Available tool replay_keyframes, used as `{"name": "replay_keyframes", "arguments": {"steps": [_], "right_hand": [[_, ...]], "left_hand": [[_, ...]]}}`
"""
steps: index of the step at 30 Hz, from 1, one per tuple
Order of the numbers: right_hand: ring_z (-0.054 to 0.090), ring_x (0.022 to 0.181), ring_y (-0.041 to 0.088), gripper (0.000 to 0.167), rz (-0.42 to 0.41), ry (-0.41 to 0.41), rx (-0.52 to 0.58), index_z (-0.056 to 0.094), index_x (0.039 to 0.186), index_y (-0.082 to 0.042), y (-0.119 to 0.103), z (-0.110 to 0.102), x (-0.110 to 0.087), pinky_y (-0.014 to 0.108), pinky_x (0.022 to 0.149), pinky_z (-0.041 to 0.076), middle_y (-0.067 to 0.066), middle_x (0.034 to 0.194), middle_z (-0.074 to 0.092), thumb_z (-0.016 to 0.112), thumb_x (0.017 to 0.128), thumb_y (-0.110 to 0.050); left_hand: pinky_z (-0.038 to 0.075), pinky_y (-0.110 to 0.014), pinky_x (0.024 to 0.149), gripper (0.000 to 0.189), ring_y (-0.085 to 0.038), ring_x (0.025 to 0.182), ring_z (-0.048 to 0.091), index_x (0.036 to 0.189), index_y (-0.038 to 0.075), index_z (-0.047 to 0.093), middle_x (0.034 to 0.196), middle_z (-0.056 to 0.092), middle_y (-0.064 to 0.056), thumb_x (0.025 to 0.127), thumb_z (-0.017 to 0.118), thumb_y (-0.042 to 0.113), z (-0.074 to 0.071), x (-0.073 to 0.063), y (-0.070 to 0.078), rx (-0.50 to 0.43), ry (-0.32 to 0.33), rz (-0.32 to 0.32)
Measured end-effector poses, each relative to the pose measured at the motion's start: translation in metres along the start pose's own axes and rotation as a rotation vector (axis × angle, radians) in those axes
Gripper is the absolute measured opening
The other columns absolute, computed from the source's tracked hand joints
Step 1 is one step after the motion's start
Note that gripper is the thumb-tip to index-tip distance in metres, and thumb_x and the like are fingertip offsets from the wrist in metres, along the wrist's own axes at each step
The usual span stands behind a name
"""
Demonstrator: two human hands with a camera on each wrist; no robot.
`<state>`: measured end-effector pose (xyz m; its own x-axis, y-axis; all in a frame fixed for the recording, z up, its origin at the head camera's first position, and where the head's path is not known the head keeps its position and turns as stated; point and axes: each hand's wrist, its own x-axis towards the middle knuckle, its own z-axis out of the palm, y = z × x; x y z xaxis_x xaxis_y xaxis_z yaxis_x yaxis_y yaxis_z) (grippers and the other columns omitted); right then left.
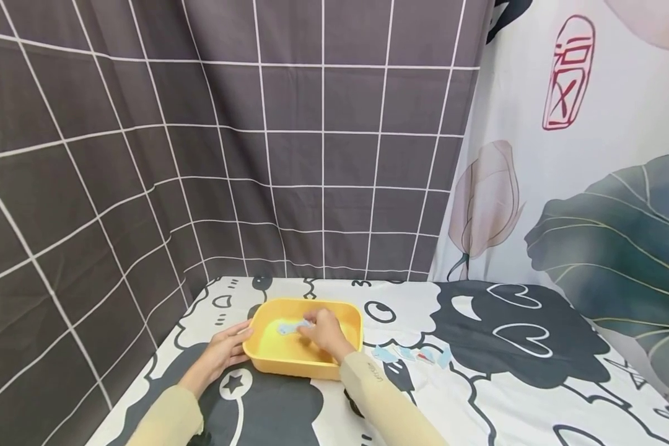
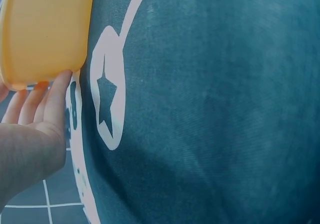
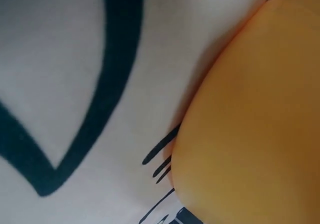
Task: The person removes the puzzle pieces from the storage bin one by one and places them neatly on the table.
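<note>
A yellow plastic basin (image 1: 295,368) stands on the patterned cloth. My left hand (image 1: 227,345) rests against its left end, and in the left wrist view the fingers (image 2: 54,101) lie fairly straight along the outer wall. Inside the basin, my right hand (image 1: 326,334) pinches a small light-blue flat piece (image 1: 305,323). Close beside it, another light-blue piece (image 1: 286,329) lies on the basin floor. The fingertips partly cover the pinched piece, so its full shape is hidden. The right wrist view has only the basin's outer wall (image 3: 250,119) and cloth, not the hand.
Right of the basin, several light-blue flat pieces (image 1: 384,354) lie in a row on the cloth, one with a red mark (image 1: 424,356). A dark grid-patterned curtain (image 1: 345,161) hangs behind and to the left. A white floral curtain (image 1: 535,142) hangs at the right.
</note>
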<state>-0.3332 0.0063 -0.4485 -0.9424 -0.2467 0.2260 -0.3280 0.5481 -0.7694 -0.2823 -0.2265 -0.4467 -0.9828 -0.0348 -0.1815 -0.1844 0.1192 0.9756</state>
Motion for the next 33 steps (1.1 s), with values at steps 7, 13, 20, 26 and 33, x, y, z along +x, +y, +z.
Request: {"name": "replay_keyframes", "arguments": {"steps": [7, 13, 20, 26, 33], "right_hand": [[0.067, 0.097, 0.03, 0.033, -0.04, 0.056, 0.075, 0.071, 0.107, 0.005, -0.003, -0.005, -0.004, 0.04, 0.085, 0.058, 0.018, 0.101, 0.074, 0.077, 0.081, -0.013], [0.066, 0.096, 0.03, 0.035, -0.073, 0.08, 0.114, 0.07, 0.109, 0.006, -0.004, -0.016, -0.009, 0.038, 0.086, 0.058, 0.018, 0.102, 0.072, 0.076, 0.082, -0.015], [0.065, 0.092, 0.026, 0.036, -0.077, 0.134, 0.128, 0.071, 0.11, 0.004, -0.005, -0.034, -0.014, 0.03, 0.083, 0.057, 0.018, 0.103, 0.07, 0.077, 0.081, -0.016], [0.066, 0.095, 0.028, 0.035, -0.055, 0.155, 0.12, 0.072, 0.11, 0.002, -0.003, -0.057, -0.02, 0.035, 0.087, 0.059, 0.018, 0.107, 0.071, 0.076, 0.082, -0.018], [0.068, 0.097, 0.033, 0.035, -0.013, 0.251, 0.096, 0.071, 0.111, 0.003, 0.024, -0.107, -0.031, 0.041, 0.088, 0.059, 0.021, 0.108, 0.07, 0.077, 0.081, -0.015]], "left_hand": [[0.062, -0.032, 0.081, 0.062, -0.014, 0.092, 0.071, 0.147, -0.002, 0.036, 0.131, 0.061, -0.023, 0.097, 0.06, 0.025, 0.0, 0.0, -0.001, -0.01, -0.017, 0.004], [0.062, -0.034, 0.083, 0.06, -0.015, 0.096, 0.071, 0.148, -0.003, 0.035, 0.137, 0.056, -0.026, 0.098, 0.057, 0.024, 0.0, -0.002, -0.001, 0.006, -0.029, 0.009], [0.062, -0.033, 0.084, 0.063, -0.013, 0.095, 0.07, 0.148, -0.002, 0.034, 0.138, 0.054, -0.026, 0.098, 0.059, 0.026, -0.002, -0.001, 0.0, 0.008, -0.039, 0.011], [0.062, -0.032, 0.082, 0.065, -0.011, 0.093, 0.07, 0.149, -0.003, 0.032, 0.136, 0.057, -0.024, 0.098, 0.059, 0.027, -0.007, -0.003, 0.0, 0.009, -0.038, 0.0], [0.062, -0.031, 0.082, 0.067, -0.009, 0.092, 0.07, 0.149, -0.002, 0.031, 0.137, 0.057, -0.023, 0.097, 0.06, 0.028, -0.004, -0.002, 0.002, 0.003, -0.051, -0.007]]}}
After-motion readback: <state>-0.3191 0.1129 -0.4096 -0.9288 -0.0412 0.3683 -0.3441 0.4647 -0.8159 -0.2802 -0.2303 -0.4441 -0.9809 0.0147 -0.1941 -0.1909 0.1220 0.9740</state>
